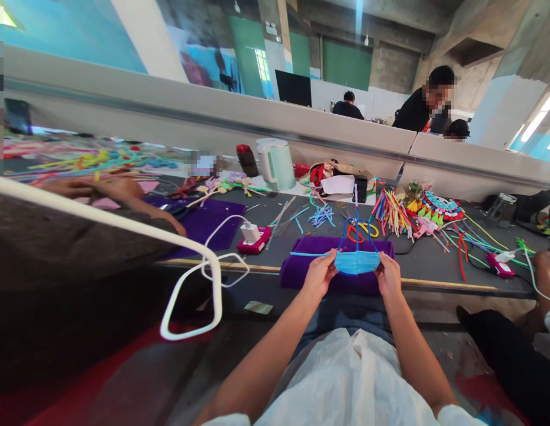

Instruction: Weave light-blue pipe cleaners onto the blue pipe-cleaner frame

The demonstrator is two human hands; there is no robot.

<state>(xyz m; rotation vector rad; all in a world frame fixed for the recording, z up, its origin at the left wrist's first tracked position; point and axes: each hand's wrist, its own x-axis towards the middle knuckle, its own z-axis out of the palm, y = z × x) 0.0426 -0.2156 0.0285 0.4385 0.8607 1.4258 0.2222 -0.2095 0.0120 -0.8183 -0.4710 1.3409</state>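
Note:
Between my two hands is a light blue pipe-cleaner piece [357, 262], a flat band of close rows. Dark blue pipe cleaners rise from it as a frame, with a pale lilac stem pointing up from the top. My left hand [321, 274] pinches the band's left end, where a loose light blue pipe cleaner [308, 254] sticks out to the left. At the right end, the fingers of my right hand [389, 274] are closed on the same piece. Under it lies a folded purple cloth [297, 269] at the table edge. Behind the frame are scissors [368, 229] with yellow handles.
Cut pipe cleaners [323, 216] and a bundle of coloured ones [392, 213] lie beyond. A pink power strip [254, 239] with a white charger sits left. A pale green jug [275, 165] stands at the back. Co-workers' hands [119, 192] show at both sides.

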